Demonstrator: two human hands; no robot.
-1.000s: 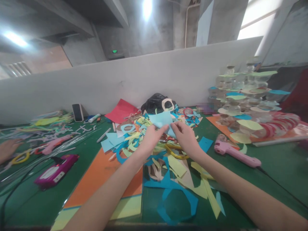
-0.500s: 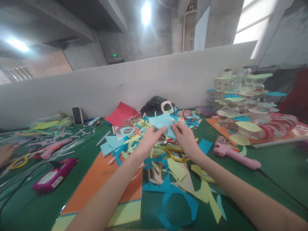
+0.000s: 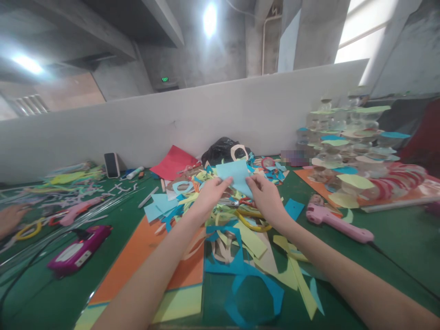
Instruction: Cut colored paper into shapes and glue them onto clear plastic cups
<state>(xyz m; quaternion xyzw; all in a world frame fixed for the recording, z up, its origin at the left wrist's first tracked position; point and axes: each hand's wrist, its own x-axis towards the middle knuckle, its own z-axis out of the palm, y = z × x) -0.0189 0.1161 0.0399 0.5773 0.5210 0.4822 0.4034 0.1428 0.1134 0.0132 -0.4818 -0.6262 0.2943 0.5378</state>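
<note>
Both hands hold a light blue sheet of paper [image 3: 234,171] above a heap of paper scraps. My left hand [image 3: 212,192] pinches its lower left part between thumb and fingers. On the right edge, my right hand [image 3: 265,195] grips the same sheet in a pinch. Under the hands lie scissors with yellow handles [image 3: 256,225], partly covered, and a red-handled tool [image 3: 245,201] mostly hidden. Blue paper offcuts with round holes [image 3: 280,293] and pale yellow strips [image 3: 252,240] spread toward me. More light blue pieces [image 3: 160,207] rest left of my left hand.
A pink glue gun [image 3: 338,223] with a cord lies at right, before stacked clear bottles with paper discs [image 3: 355,179]. At left are a purple power strip [image 3: 79,250], another pink glue gun [image 3: 79,211], a phone [image 3: 112,165] and another person's hand [image 3: 12,220]. Orange sheets [image 3: 137,256] lie in front.
My left hand has shifted slightly left along the sheet, showing more of its surface. My right hand keeps its pinch. The camera view has tilted up a little.
</note>
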